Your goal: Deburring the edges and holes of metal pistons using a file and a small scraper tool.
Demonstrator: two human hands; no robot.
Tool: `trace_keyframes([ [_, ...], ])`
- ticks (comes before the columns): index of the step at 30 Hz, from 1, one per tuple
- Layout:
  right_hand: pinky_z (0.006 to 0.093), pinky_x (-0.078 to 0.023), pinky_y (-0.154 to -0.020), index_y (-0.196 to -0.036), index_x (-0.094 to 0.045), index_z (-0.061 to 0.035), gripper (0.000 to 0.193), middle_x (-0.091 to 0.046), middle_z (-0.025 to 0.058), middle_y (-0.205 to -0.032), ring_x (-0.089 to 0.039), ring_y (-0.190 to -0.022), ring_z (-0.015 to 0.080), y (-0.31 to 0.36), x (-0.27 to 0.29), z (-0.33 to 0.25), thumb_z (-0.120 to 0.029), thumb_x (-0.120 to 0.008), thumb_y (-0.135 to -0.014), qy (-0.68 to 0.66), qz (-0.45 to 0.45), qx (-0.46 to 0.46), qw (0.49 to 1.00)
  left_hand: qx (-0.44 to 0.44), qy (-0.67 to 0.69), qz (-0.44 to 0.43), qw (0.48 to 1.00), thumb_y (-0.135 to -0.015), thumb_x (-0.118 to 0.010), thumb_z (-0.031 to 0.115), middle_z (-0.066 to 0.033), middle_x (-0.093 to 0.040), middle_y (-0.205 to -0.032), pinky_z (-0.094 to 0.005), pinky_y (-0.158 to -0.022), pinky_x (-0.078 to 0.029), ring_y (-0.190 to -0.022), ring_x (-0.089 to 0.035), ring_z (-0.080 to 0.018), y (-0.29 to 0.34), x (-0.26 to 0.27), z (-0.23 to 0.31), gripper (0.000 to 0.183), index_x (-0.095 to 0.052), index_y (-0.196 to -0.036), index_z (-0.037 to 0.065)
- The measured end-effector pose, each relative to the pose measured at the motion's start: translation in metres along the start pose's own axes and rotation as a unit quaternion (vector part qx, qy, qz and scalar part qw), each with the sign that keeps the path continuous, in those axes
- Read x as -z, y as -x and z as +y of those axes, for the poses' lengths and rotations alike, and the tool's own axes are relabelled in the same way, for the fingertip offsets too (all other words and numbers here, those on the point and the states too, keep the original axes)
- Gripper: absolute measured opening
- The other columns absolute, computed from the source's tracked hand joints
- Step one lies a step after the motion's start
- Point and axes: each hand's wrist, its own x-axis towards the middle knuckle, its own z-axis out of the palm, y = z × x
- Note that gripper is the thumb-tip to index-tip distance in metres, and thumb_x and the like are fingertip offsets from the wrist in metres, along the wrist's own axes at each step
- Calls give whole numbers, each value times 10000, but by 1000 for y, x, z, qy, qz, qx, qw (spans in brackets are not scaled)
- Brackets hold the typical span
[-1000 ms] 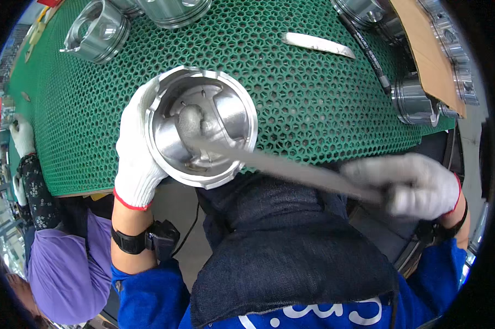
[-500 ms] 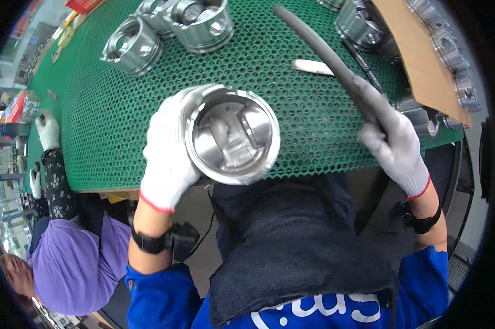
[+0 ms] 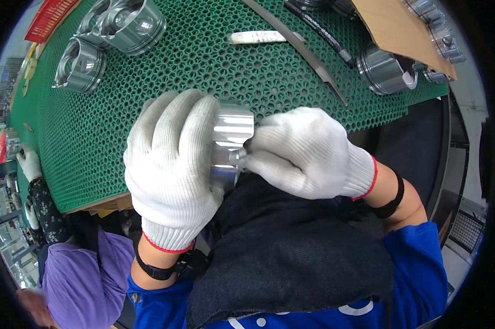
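Observation:
A shiny metal piston (image 3: 231,129) lies on its side between my two white-gloved hands, above the near edge of the green mat. My left hand (image 3: 173,159) is wrapped over it from the left, fingers bent across its wall. My right hand (image 3: 308,153) is closed at the piston's right edge, thumb and fingers pinched against it; the fingertips are partly hidden. Beyond the right hand, a long grey file (image 3: 297,44) rests on the mat with its narrow tang toward me.
On the green perforated mat (image 3: 198,66) lie a white stick (image 3: 258,37) and a black marker (image 3: 321,33). Several pistons (image 3: 83,66) stand far left. Another piston (image 3: 387,68) is beside a cardboard sheet (image 3: 406,33) at right. A co-worker in purple (image 3: 83,279) sits at left.
My right hand has let go of the file, which now lies on the mat, and has come to the piston. The piston has been turned from open end up onto its side.

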Motion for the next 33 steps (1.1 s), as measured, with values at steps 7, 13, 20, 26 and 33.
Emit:
trace_keyframes([
  [7, 360, -528, -524, -858, -664, -93, 208, -626, 80, -673, -652, -578, 259, -10, 13, 0, -293, -624, -897, 90, 3, 21, 996, 27, -5, -25, 999, -731, -695, 144, -125, -658, -1116, -429, -903, -485, -1078, -623, -334, -16, 2, -3, 409, -629, -1125, 57],
  [13, 362, -522, -547, -765, -652, -98, 195, -613, 61, -681, -649, -611, 255, -15, 12, 16, -271, -654, -856, 90, 61, 25, 994, 35, 27, -130, 991, -710, -637, 69, -153, -667, -905, -432, -774, -504, -893, -642, -362, -57, -4, -18, 287, -631, -996, 40],
  [20, 358, -522, -541, -760, -645, -108, 188, -605, 53, -669, -646, -606, 249, -23, 26, 21, -273, -660, -848, 171, 1, 42, 984, 61, -27, -386, 920, -671, -644, 93, -221, -688, -868, -431, -778, -559, -863, -678, -375, -112, -20, -45, 313, -712, -966, 11],
  [26, 401, -536, -548, -757, -635, -98, 241, -622, 84, -680, -660, -623, 278, -35, 41, 7, -308, -625, -875, 228, -168, 18, 959, 31, -43, -387, 921, -668, -621, 75, -228, -687, -873, -425, -781, -558, -862, -683, -366, -123, -13, -48, 342, -714, -991, 10],
  [33, 390, -508, -524, -735, -620, -95, 211, -601, 60, -661, -631, -583, 240, -16, 58, -26, -284, -647, -826, 225, -271, 17, 936, 81, 204, -178, 959, -779, -658, 147, -186, -700, -990, -395, -827, -550, -915, -687, -321, -63, -10, -79, 359, -665, -1112, 14],
])
